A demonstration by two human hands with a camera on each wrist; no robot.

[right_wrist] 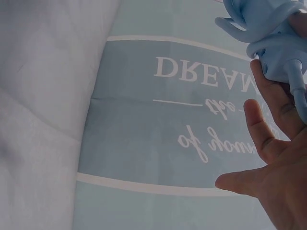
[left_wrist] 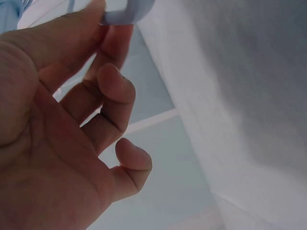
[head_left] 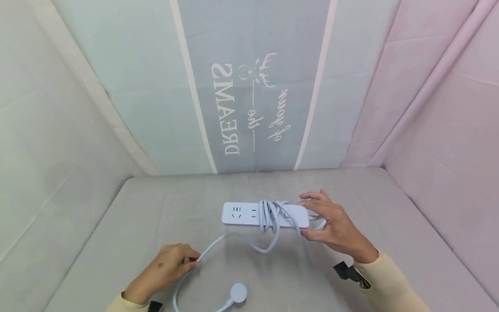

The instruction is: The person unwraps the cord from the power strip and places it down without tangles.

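grey table: right hand grips power strip, left hand pinches cord.

We see a grey tabletop filling the lower half of the head view, its far corners rounded. Behind it, at top centre, hangs a pale blue-green cloth backdrop with a darker grey-blue band edged by cream stripes. On that band we read white upside-down lettering, "DREAMS", beside a small antlered emblem. At the left of the frame stands a whitish fabric wall; at the right, a pink one. Light is soft and even.
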